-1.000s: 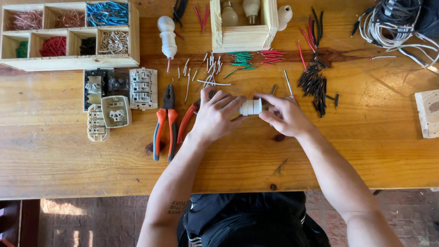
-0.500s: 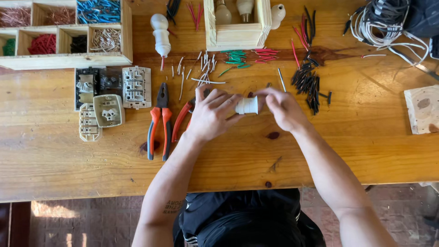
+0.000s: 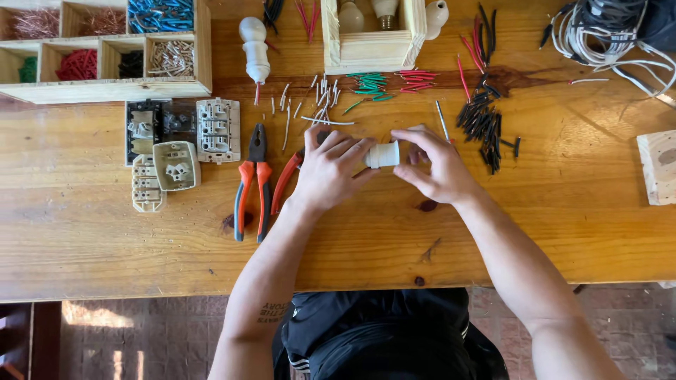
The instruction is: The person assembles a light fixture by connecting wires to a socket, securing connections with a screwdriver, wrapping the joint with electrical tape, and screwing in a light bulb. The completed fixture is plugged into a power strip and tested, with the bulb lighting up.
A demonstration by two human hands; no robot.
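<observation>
- Your left hand (image 3: pixel 331 169) and right hand (image 3: pixel 436 163) both clasp the white lamp socket (image 3: pixel 382 155) from opposite ends.
- You seem mid-twist; next needs steady counter-grip.

Bright, even daylight covers the wooden surface (image 3: pixel 493 232), and the picture is sharp across the whole view with no motion blur. Shadows are soft and short, lying just below each hand, the left hand (image 3: pixel 331 169) and the right hand (image 3: pixel 436 165). Sunlit patches fall on the floor (image 3: pixel 105 331) well below the left hand.
</observation>
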